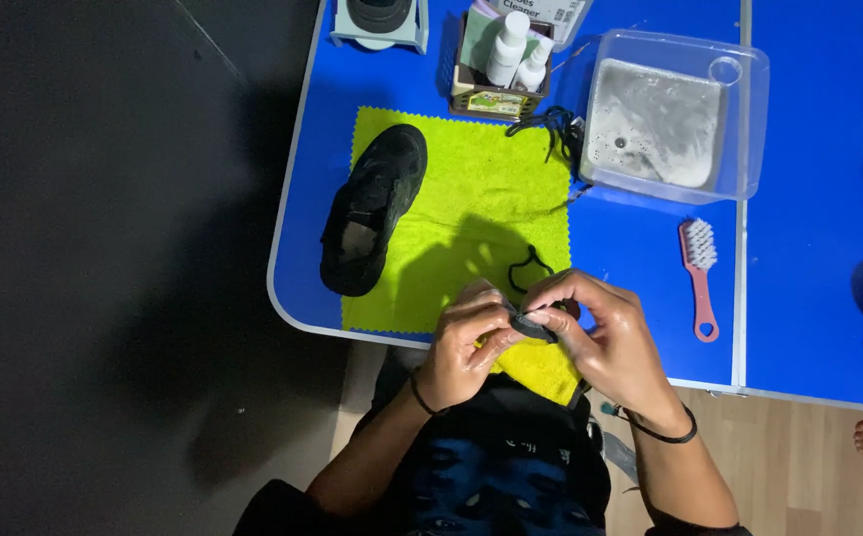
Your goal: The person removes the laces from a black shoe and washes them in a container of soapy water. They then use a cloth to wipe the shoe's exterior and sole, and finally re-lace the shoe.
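From the head camera, we pinch a small black piece (531, 326) between our left hand (466, 347) and right hand (610, 342) at the bench (640, 298) edge. The clear tub (749, 119) holds soapy water; a small box (473, 94) holds two white bottles (511, 45).

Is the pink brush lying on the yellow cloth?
No, the brush lies on the bare blue table, to the right of the cloth.

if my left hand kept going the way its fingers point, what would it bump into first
Almost at once, the right hand: the left hand points right, toward the small black piece that both hands pinch between them, above the yellow-green cloth. Depth is hard to judge.
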